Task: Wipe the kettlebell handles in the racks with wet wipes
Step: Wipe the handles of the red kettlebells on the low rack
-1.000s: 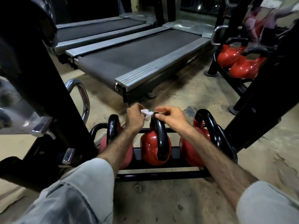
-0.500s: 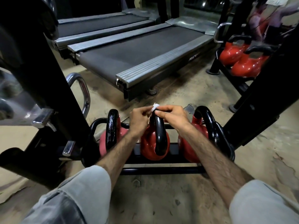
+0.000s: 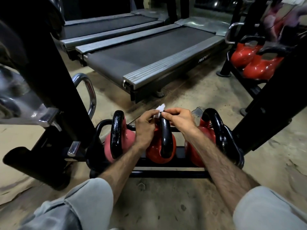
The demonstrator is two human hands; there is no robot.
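Low on the floor rack (image 3: 166, 173), three red kettlebells; both hands at the top of the middle kettlebell's black handle (image 3: 165, 136). Left hand (image 3: 144, 128) and right hand (image 3: 180, 119) each pinch the small white wet wipe (image 3: 159, 110) with curled fingertips, wipe bunched over the handle's crest

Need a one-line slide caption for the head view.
Both hands, left hand and right hand, pinch a white wet wipe atop the middle kettlebell's handle in a floor rack.

Black upright (image 3: 49, 90) crowding left kettlebell (image 3: 118, 140)
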